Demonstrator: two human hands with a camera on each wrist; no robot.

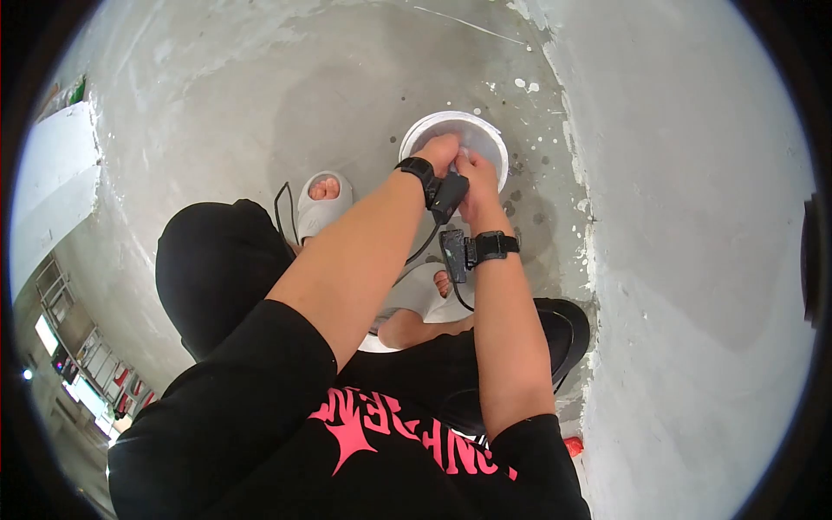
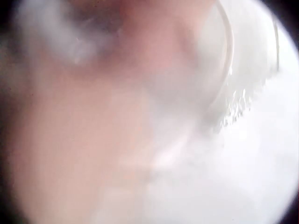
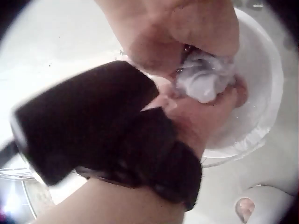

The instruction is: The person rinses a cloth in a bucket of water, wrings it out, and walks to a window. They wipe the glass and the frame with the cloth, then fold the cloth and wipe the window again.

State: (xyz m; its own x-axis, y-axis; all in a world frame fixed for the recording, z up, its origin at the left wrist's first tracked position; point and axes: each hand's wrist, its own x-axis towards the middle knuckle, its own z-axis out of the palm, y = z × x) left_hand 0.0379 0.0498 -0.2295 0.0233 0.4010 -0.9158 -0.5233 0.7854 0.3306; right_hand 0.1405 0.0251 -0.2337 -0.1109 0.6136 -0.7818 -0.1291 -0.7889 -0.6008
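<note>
A wet, whitish cloth (image 3: 205,79) is bunched up between both hands over a white bucket (image 1: 498,143). My left hand (image 1: 440,154) grips it from the left, and in the right wrist view that hand's fingers curl round the lower side of the cloth. From the other side my right hand (image 1: 477,178) holds the same bundle, its knuckles large at the top of the right wrist view. Most of the cloth is hidden inside the two hands. The left wrist view is badly blurred, with the bucket's inner wall (image 2: 252,42) at the right.
The bucket stands on a grey concrete floor (image 1: 347,95) spotted with water drops, close to a grey wall (image 1: 693,217) on the right. Feet in light slippers (image 1: 326,208) are just before it. Black cables (image 1: 425,251) hang from the wrist cameras.
</note>
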